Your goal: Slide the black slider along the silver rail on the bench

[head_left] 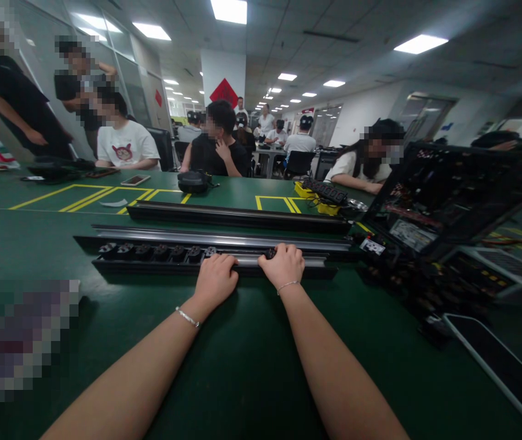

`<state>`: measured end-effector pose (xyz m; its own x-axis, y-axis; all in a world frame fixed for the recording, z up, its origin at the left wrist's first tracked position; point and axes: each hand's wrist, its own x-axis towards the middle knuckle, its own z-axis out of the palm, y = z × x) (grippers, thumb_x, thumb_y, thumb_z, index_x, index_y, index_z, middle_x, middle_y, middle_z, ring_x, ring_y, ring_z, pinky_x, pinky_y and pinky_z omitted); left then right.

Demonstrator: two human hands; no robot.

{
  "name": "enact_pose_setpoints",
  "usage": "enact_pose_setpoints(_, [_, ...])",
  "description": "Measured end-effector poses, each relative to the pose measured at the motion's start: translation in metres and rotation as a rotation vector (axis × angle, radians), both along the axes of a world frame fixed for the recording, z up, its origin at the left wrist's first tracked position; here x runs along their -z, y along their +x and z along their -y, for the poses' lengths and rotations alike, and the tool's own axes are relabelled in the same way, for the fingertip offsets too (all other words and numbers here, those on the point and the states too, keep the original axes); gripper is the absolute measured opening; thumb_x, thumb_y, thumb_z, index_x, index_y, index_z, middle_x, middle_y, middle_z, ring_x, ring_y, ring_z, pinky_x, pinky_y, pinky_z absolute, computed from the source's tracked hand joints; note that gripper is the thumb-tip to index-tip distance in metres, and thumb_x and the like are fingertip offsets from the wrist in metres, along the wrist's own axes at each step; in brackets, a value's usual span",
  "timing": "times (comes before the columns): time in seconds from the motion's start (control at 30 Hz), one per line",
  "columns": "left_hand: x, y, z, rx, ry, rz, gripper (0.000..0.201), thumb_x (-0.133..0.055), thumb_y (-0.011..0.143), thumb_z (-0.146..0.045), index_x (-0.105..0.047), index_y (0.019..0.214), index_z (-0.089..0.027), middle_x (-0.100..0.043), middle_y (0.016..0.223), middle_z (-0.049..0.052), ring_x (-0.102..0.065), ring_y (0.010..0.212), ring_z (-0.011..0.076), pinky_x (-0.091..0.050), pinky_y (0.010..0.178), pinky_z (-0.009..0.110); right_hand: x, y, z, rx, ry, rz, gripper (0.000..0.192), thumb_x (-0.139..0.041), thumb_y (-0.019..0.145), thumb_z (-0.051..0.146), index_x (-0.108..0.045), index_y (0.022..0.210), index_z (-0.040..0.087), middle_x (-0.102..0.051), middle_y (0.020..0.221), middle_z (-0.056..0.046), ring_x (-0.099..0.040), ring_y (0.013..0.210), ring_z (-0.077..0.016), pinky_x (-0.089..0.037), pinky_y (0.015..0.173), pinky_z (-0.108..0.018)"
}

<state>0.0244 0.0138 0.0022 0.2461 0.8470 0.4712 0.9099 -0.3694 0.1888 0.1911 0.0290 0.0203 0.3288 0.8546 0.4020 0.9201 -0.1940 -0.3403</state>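
Observation:
A long black rail (146,271) lies crosswise in front of me, with several small black round parts (160,252) lined up along its left half. My left hand (217,278) is closed over the rail at the right end of that row, its fingertips partly hidden behind it. To the right, my right hand (286,264) pinches a small black part (270,252) just above the same rail, where the channel shows bare silvery metal. Beyond it lie a second black rail (224,237) and a third black rail (242,217), roughly parallel.
At right stand an open black computer case (448,189) and a phone-like slab (494,360). Yellow trays (307,188) with black parts sit behind the rails. Also on the green table (242,379) are a black pouch (193,181) and a phone (136,180). People sit opposite.

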Motion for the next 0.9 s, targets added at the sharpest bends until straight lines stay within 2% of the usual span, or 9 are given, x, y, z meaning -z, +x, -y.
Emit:
enact_pose_setpoints(0.17, [0.0,0.0,0.0,-0.003,-0.007,0.002,0.02,-0.047,0.076,-0.018,-0.061,0.088,-0.023,-0.066,0.09,0.004,-0.053,0.087,0.0234,-0.036,0.074,0.037,-0.005,0.011,0.0,-0.047,-0.075,-0.05,0.032,-0.051,0.071,0.037,-0.062,0.095,0.018,-0.058,0.103,-0.011,-0.047,0.102,-0.0276,-0.036,0.084,-0.038])
enact_pose_setpoints(0.5, [-0.003,0.001,0.002,-0.023,-0.022,-0.039,0.022,-0.045,0.076,-0.02,-0.062,0.091,-0.022,-0.066,0.092,0.004,-0.053,0.089,0.0228,-0.037,0.076,0.037,0.002,0.013,0.0,-0.031,-0.027,-0.019,0.035,-0.05,0.071,0.038,-0.061,0.096,0.016,-0.059,0.104,-0.012,-0.048,0.103,-0.0266,-0.032,0.09,-0.038])
enact_pose_setpoints(0.77, [-0.002,0.001,0.002,-0.028,-0.022,-0.047,0.023,-0.045,0.077,-0.02,-0.061,0.092,-0.022,-0.066,0.093,0.004,-0.054,0.09,0.0223,-0.037,0.077,0.037,-0.001,0.016,-0.003,-0.041,-0.049,-0.082,0.038,-0.051,0.07,0.036,-0.061,0.101,0.017,-0.059,0.106,-0.011,-0.048,0.103,-0.0269,-0.035,0.087,-0.038])
enact_pose_setpoints(0.9, [-0.002,0.0,0.001,-0.024,-0.016,-0.055,0.023,-0.044,0.077,-0.02,-0.061,0.092,-0.022,-0.066,0.093,0.003,-0.054,0.089,0.0222,-0.037,0.076,0.037,0.002,0.017,-0.002,-0.046,-0.012,-0.065,0.038,-0.052,0.07,0.036,-0.06,0.101,0.016,-0.059,0.104,-0.012,-0.048,0.102,-0.0262,-0.034,0.089,-0.037])
